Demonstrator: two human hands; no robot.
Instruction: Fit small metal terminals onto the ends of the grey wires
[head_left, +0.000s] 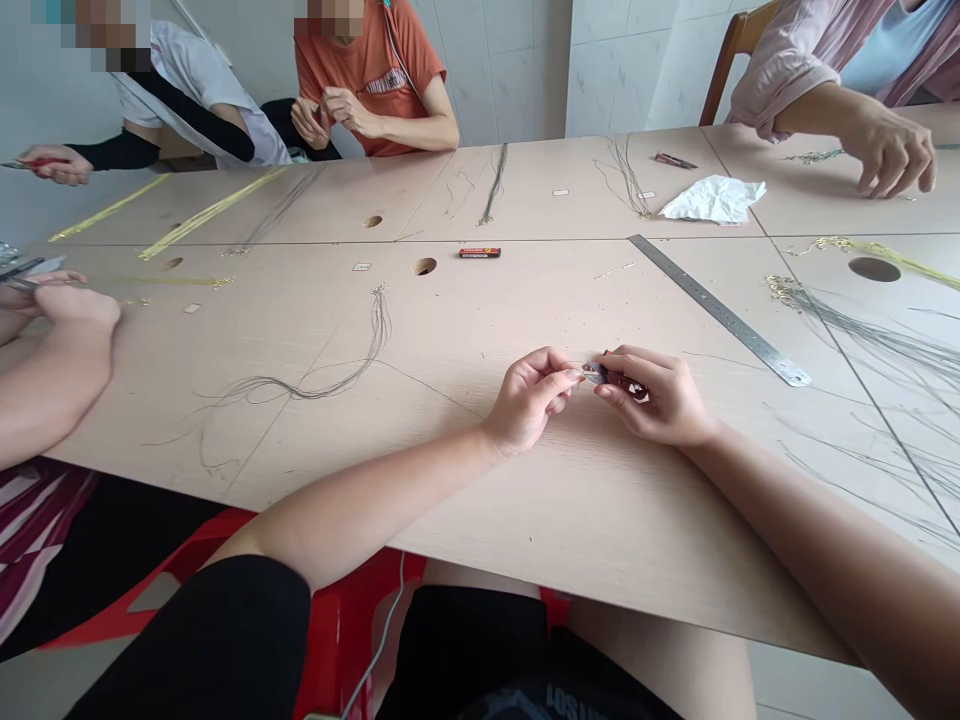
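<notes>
Above the near part of the table (480, 510), my two hands almost meet. My left hand (529, 400) is closed in a pinch on the end of a thin cord, most of it covered by the fingers. My right hand (664, 400) wraps around small pliers (598, 373) with dark red handles, their jaws touching or close to my left fingertips. Whether the jaws are closed on the cord I cannot make out. Left of my hands lies a bundle of thin grey cords (337, 388) with small gold-coloured ends.
A metal ruler (716, 308) lies right of centre, near more grey cords (847, 320). Beyond my hands are a red-and-black battery (480, 254), a round table hole (425, 267) and crumpled white paper (716, 200). Several people work around the table; one's hand (75, 310) is at left.
</notes>
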